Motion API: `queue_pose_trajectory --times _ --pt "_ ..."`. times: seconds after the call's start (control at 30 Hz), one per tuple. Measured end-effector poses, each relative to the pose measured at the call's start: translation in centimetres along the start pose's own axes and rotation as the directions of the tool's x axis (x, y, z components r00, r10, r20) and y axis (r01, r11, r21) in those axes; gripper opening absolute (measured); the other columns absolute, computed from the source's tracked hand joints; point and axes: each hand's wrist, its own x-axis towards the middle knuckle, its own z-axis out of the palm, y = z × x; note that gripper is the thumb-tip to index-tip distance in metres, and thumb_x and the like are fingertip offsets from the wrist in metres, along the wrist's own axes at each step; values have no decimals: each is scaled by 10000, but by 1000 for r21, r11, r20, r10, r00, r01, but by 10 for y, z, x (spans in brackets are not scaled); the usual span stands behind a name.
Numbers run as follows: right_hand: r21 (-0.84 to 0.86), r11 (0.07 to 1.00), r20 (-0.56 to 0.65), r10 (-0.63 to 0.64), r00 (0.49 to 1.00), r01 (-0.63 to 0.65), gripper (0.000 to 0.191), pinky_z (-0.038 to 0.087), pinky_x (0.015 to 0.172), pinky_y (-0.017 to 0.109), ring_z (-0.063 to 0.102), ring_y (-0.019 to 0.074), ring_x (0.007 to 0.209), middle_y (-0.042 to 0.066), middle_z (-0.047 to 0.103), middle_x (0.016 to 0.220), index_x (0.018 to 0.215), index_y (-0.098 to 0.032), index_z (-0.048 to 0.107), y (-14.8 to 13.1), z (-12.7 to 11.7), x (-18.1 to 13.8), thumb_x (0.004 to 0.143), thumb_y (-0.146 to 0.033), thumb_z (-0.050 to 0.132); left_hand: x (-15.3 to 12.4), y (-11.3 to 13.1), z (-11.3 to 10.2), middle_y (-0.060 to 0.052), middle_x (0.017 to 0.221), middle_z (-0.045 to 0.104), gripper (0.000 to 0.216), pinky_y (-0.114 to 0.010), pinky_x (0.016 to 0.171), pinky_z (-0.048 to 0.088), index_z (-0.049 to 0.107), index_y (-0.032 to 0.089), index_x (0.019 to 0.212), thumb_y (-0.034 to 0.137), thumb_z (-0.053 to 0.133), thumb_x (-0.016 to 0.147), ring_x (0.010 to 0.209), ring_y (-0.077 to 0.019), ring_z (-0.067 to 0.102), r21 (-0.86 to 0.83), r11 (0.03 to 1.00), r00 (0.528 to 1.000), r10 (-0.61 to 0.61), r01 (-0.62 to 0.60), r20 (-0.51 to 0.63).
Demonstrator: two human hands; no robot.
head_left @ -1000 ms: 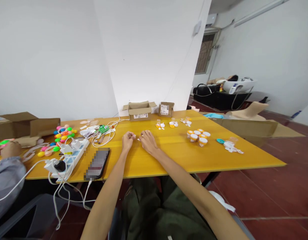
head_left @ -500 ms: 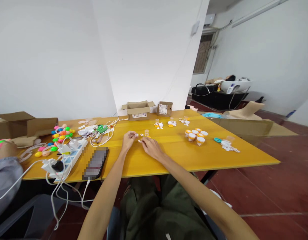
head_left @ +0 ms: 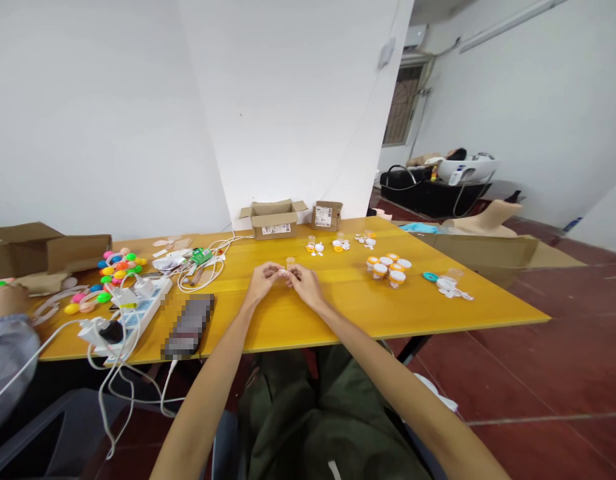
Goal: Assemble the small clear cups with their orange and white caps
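Observation:
My left hand and my right hand meet over the middle of the yellow table. Between their fingertips is a small white plastic part, pinched from both sides; its exact shape is too small to make out. Just behind the fingers stands a small clear cup. Farther back lie loose white and orange parts with more clear cups. To the right is a cluster of clear jars with orange-and-white lids.
A teal ring lies beside white parts at the right. On the left are a phone, a power strip with cables and colourful balls. Cardboard boxes stand at the back. Another person's sleeve shows at far left.
My hands have come together, the right moving left and up to the left hand. Both sets of fingertips now meet at the white part. The view has shifted slightly.

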Motion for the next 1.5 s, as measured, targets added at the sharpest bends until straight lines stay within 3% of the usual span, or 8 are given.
queue_pose_trajectory --times 0.27,0.8,1.5 --pt "150 986 -11 73 997 -71 272 585 576 288 674 165 581 14 708 678 741 -216 624 -2 -1 2 747 -479 697 1 2 1 -37 763 754 267 -363 804 584 704 192 745 388 829 616 769 -208 722 -51 999 1000 3 -5 -31" --pt "90 995 -9 43 999 -41 103 594 617 317 681 185 620 24 734 716 758 -219 711 3 -3 3 766 -301 649 -1 4 0 -56 801 779 284 -390 840 595 745 197 753 363 869 558 820 -236 736 -80 997 999 -27 26 -20" --pt "213 974 -50 94 994 -82 242 585 601 318 680 184 603 35 743 709 730 -205 699 2 -6 3 669 -435 742 -5 12 5 -74 860 789 295 -414 914 564 768 187 756 365 880 549 901 -250 729 -143 988 998 -55 50 -31"
